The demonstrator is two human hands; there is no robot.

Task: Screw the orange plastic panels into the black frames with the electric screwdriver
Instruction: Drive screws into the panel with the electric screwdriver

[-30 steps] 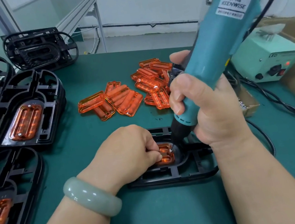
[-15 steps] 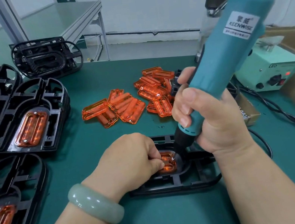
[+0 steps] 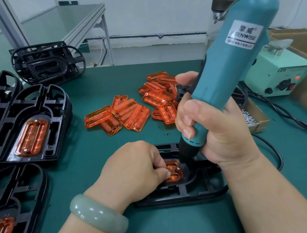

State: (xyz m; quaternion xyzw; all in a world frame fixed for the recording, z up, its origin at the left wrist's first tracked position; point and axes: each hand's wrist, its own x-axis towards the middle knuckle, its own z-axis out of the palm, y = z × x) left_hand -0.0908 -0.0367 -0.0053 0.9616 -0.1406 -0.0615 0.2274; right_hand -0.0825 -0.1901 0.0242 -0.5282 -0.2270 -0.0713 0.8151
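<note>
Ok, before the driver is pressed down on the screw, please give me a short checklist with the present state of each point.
1. Right hand grips the driver firmly: ok.
2. Left hand steadies the panel in the frame: ok.
3. A screw sits at the panel's edge: ok.
4. Bit is seated in the screw head: cannot tell, the tip is hidden by the black nose.
5. Left fingers are away from the bit: not ok, they are very near it.
6. Cord lies off the frame: ok.
</note>
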